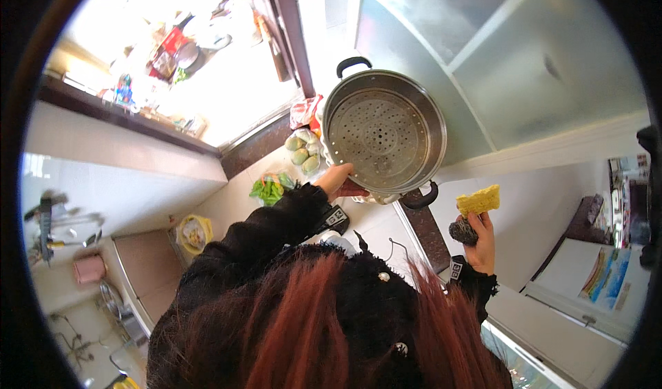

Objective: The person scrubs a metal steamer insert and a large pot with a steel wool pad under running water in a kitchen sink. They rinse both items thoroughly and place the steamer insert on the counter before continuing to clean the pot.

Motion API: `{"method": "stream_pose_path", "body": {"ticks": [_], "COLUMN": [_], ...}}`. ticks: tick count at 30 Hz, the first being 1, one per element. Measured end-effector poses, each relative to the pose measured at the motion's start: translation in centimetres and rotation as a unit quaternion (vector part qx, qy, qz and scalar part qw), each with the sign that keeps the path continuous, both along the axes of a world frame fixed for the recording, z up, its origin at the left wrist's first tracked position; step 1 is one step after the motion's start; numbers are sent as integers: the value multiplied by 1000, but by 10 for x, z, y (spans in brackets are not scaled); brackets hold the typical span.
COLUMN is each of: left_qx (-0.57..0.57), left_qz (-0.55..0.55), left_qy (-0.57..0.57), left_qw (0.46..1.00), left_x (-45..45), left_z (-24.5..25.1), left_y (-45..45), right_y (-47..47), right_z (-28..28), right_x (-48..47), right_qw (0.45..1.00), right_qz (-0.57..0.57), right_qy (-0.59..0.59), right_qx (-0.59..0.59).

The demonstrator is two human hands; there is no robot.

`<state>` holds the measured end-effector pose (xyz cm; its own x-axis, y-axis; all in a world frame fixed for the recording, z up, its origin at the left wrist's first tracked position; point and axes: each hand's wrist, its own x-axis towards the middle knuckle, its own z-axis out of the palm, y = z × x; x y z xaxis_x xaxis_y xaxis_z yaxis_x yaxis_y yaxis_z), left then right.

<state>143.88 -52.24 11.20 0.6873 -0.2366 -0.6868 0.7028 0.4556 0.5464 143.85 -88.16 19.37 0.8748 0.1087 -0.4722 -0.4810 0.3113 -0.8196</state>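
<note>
My left hand (pixel 337 182) grips the near-left rim of a metal steamer pot (pixel 380 130), whose perforated plate faces up toward me. Two black loop handles stick out from the pot, one at the far side and one at the near right. Off to the right, my right hand (pixel 481 241) holds a yellow sponge (pixel 478 199) at the fingertips. A dark steel-wool scourer (pixel 463 232) is also in that hand, lower down against the fingers. The sponge and scourer are apart from the pot.
On the floor by the pot lie a plastic bag of green round produce (pixel 305 156) and a bag of leafy greens (pixel 271 188). A lined yellow bin (pixel 195 234) stands further left. Frosted glass cabinet panels (pixel 538 73) rise beyond the pot; a dark stone threshold (pixel 425 234) crosses the floor.
</note>
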Motion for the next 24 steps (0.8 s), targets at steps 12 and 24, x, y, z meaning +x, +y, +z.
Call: {"method": "stream_pose_path", "body": {"ticks": [12, 24], "left_qx": [47, 25], "left_qz": [257, 788], "left_qy": [5, 206], "left_qw": [965, 580], "left_x": [-167, -710], "left_z": [-86, -217], "left_y": [129, 330], "right_y": [147, 417], "right_z": [18, -87], "right_x": [-19, -186], "right_qw": [981, 892], "right_qz": [192, 429], "right_qy": [2, 138], "right_qx": [-31, -36]}}
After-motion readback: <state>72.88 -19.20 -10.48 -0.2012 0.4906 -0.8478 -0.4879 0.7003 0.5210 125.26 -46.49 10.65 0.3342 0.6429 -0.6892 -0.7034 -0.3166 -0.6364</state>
